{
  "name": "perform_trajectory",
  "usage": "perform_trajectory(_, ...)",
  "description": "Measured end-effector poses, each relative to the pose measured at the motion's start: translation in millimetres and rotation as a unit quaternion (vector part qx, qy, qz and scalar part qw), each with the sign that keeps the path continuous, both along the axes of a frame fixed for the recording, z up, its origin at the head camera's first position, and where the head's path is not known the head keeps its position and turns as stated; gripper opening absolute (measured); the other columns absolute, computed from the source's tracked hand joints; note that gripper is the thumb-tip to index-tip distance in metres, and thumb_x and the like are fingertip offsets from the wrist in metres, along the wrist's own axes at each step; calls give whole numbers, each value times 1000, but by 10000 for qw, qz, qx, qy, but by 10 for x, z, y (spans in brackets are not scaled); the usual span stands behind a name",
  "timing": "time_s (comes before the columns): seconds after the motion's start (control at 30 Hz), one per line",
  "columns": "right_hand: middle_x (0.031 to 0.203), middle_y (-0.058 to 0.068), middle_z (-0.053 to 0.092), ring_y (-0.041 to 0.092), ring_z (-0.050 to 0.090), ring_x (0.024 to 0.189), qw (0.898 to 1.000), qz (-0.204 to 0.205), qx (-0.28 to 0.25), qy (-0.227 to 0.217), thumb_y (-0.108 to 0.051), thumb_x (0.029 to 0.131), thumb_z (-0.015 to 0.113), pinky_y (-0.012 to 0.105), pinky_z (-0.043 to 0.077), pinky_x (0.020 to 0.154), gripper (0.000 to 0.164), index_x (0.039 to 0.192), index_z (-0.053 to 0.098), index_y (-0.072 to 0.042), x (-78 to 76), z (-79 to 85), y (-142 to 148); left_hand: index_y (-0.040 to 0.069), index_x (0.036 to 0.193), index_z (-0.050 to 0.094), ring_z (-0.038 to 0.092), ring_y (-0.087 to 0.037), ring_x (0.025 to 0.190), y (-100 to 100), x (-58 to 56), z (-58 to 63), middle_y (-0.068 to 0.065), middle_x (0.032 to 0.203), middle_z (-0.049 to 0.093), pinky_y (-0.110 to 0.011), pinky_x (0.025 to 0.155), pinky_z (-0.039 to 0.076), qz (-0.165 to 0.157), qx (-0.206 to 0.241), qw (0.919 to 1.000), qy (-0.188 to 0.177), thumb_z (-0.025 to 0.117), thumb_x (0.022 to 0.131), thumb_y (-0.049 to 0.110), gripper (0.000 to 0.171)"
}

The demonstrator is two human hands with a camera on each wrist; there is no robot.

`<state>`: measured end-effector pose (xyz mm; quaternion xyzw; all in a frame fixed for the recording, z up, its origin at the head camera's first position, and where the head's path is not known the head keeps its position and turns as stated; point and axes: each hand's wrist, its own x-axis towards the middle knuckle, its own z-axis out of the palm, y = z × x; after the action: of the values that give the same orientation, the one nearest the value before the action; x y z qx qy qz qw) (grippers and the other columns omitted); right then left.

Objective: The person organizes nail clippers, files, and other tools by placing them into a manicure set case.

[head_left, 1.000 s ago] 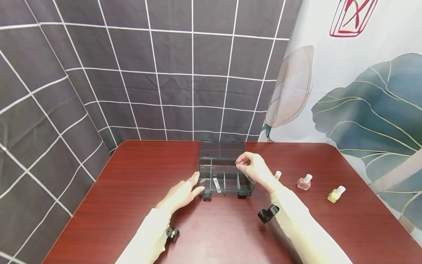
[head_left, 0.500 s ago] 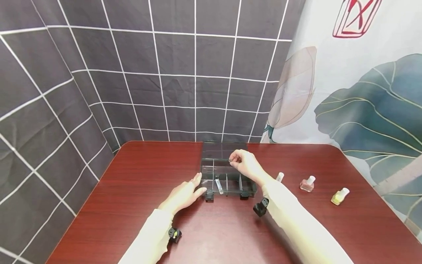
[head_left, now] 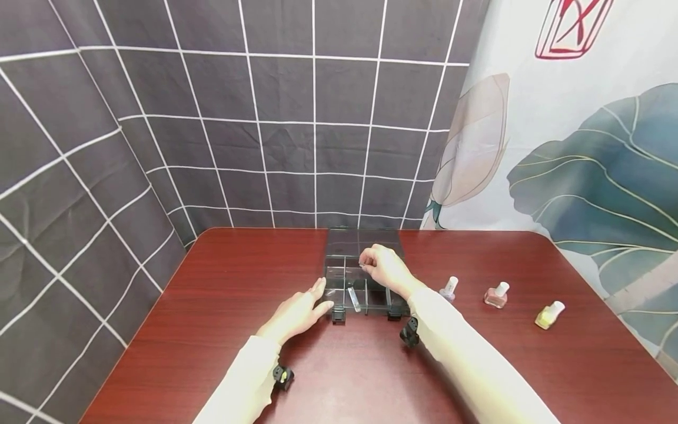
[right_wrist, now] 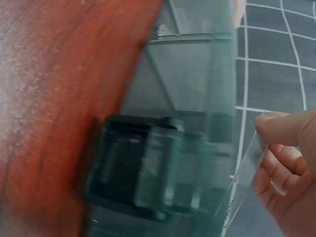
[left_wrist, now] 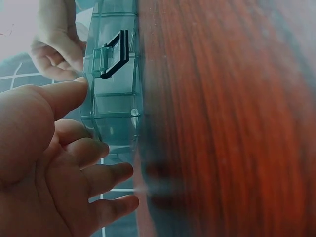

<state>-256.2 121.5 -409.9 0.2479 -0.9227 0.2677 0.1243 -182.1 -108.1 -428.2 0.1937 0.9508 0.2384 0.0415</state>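
A clear, dark-tinted plastic box (head_left: 335, 272) with compartments stands on the table, its lid (head_left: 344, 241) folded back toward the wall. My left hand (head_left: 296, 309) is at the box's left side, its fingers mostly straight, and the thumb touches the rim in the left wrist view. Over the compartments, my right hand (head_left: 385, 268) pinches a thin clear plastic strip (right_wrist: 244, 182) with small dark print, seen in the right wrist view. A narrow, pale strip (head_left: 354, 299) leans in a front compartment. Two black latches (head_left: 339, 316) hang at the box's front.
To the right stand three small nail polish bottles with white caps: a clear one (head_left: 448, 288), a pink one (head_left: 496, 295) and a yellow one (head_left: 549, 315). A grey cloth with white grid lines (head_left: 286, 147) hangs behind the reddish-brown table (head_left: 254, 265).
My right hand has moved left across the box with the clear strip, leaving more of the clear bottle in view. The left hand stays at the box's side.
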Motion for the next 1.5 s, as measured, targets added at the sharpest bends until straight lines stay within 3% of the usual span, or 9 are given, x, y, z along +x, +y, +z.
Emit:
perform_trajectory(0.23,72,-2,55,13,58,66,9996,81,210,-165,-1,74,75,27,47,63,12,77,68,-10,-9,-104,20,5,143,36,46,-32,123,22,-20,-29,-10,145,36,-46,94,40,2,32,10000,22,50,94,41,63)
perform_trajectory(0.5,73,-2,59,13,60,69,9989,-28,78,-470,-1,75,73,28,48,66,9,80,71,-8,6,-154,52,6,144,35,47,-29,123,26,-14,-67,-10,146,35,-45,93,41,-30,56,10000,-35,50,94,41,62)
perform_trajectory(0.7,73,-1,58,13,56,66,9956,-83,-619,-700,-2,77,71,29,46,63,10,86,70,-4,65,-102,95,6,144,35,48,-28,122,15,-13,-99,-9,146,35,-45,92,42,-20,112,9999,-67,50,94,42,63)
perform_trajectory(0.93,77,2,65,15,56,67,9808,10,-1689,-975,-3,79,70,27,46,59,14,93,70,-1,103,28,160,5,143,36,48,-28,121,-6,-36,-86,-10,145,36,-44,92,43,-29,143,9999,76,50,94,41,62)
perform_trajectory(1.13,79,3,64,15,56,67,9796,-79,-1835,-810,-3,79,71,26,46,59,14,93,71,-4,171,90,211,5,144,35,48,-29,121,-12,-34,-57,-10,146,35,-45,92,43,-44,125,9999,55,50,94,42,63)
perform_trajectory(1.5,81,1,65,15,55,67,9745,-328,-2150,-556,-2,78,72,24,44,59,14,92,71,-6,451,175,353,5,143,35,50,-29,119,-20,-21,-56,-10,146,35,-45,90,44,-63,133,9999,37,51,94,40,62)
